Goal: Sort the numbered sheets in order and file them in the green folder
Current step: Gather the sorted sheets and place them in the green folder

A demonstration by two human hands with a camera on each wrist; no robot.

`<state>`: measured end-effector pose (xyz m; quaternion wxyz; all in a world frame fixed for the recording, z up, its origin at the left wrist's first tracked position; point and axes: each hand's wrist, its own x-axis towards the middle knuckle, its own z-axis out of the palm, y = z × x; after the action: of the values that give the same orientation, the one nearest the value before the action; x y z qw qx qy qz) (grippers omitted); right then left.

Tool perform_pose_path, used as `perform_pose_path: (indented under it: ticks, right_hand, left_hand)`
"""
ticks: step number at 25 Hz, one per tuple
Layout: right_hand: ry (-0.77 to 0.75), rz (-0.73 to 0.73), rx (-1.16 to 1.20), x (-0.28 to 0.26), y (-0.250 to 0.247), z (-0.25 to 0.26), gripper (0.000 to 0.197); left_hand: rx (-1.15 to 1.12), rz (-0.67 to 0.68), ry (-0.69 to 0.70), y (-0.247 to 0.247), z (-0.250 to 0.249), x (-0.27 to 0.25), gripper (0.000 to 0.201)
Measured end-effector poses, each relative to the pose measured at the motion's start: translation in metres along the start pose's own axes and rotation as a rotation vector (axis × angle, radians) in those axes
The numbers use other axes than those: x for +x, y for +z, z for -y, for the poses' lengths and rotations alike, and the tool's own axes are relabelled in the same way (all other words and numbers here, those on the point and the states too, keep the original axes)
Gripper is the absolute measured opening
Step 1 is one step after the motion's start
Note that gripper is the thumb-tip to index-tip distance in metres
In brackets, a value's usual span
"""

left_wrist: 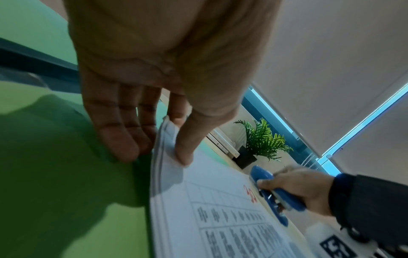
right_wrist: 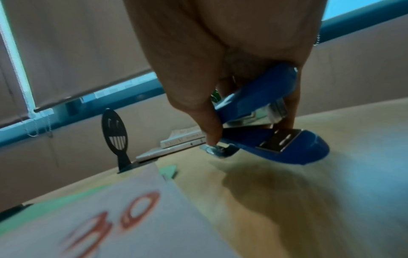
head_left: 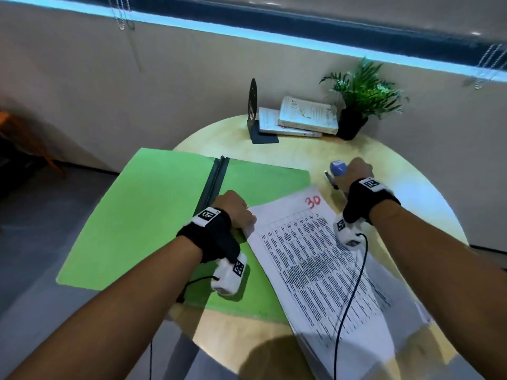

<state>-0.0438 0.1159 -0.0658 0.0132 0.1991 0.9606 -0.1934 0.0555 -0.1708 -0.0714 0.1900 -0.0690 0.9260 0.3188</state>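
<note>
The stack of numbered sheets [head_left: 315, 259] is lying on the round wooden bench [head_left: 406, 174], its left edge overlapping the right half of the green folder [head_left: 142, 215]. The top sheet is showing a red handwritten "30" [head_left: 312, 201] at its far right corner, above a printed table of dense black text. Several sheets are sitting under it, their edges fanning out a little at the near right.

The green folder is lying open and flat, with a dark spine strip [head_left: 215, 179] running down its middle. Nothing is lying on its left half; the sheets are only resting on its right flap.

My left hand [left_wrist: 141, 97] is pinching the far left corner of the stack, thumb [left_wrist: 187, 150] on top and index finger underneath, lifting that corner slightly off the folder. The other fingers [left_wrist: 119, 136] are hanging straight, touching the folder just beside the paper edge.

My right hand [right_wrist: 220, 73] is gripping a blue stapler [right_wrist: 271, 139], fingers and thumb wrapped around its body, holding it just above the bench beside the stack's far right corner. Its jaw is standing slightly open, metal plate showing.

Further back on the bench, two white books [head_left: 299, 119] are leaning against a black bookend [head_left: 253, 111], next to a potted green plant [head_left: 362, 97].
</note>
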Motion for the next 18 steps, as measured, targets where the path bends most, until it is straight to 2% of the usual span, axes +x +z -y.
perform_pose_path:
  ticks: [2, 4, 6, 8, 10, 12, 14, 16, 18]
  right_hand:
    - [0.023, 0.058, -0.028, 0.001, 0.007, -0.014, 0.058]
    - [-0.013, 0.044, -0.045, -0.005, 0.005, -0.014, 0.052]
    - [-0.099, -0.057, -0.043, -0.011, -0.004, -0.011, 0.052]
    - [-0.234, -0.097, 0.116, -0.019, -0.016, -0.005, 0.065]
    - [-0.320, 0.116, 0.484, -0.041, -0.032, 0.001, 0.072]
    - [-0.331, 0.335, 0.827, -0.066, -0.044, -0.003, 0.061]
    - [-0.388, 0.454, 0.894, -0.086, -0.045, -0.018, 0.043]
    - [-0.405, 0.538, 0.845, -0.102, -0.036, -0.033, 0.038]
    - [-0.387, 0.564, 0.890, -0.109, -0.023, -0.042, 0.025]
  left_hand:
    - [-0.009, 0.007, 0.041, 0.003, 0.002, 0.007, 0.031]
    - [-0.176, -0.042, 0.115, 0.003, 0.009, 0.008, 0.014]
    - [-0.394, -0.098, 0.195, 0.000, 0.013, 0.004, 0.011]
    - [-0.560, -0.172, 0.279, -0.005, 0.015, 0.004, 0.012]
    - [-0.726, -0.227, 0.340, -0.013, 0.012, 0.002, 0.013]
    - [-0.884, -0.273, 0.358, -0.022, 0.007, 0.001, 0.014]
    - [-1.036, -0.309, 0.360, -0.031, 0.003, 0.000, 0.018]
    - [-1.159, -0.351, 0.332, -0.040, -0.004, -0.003, 0.022]
    - [-1.274, -0.396, 0.289, -0.045, -0.009, -0.007, 0.025]
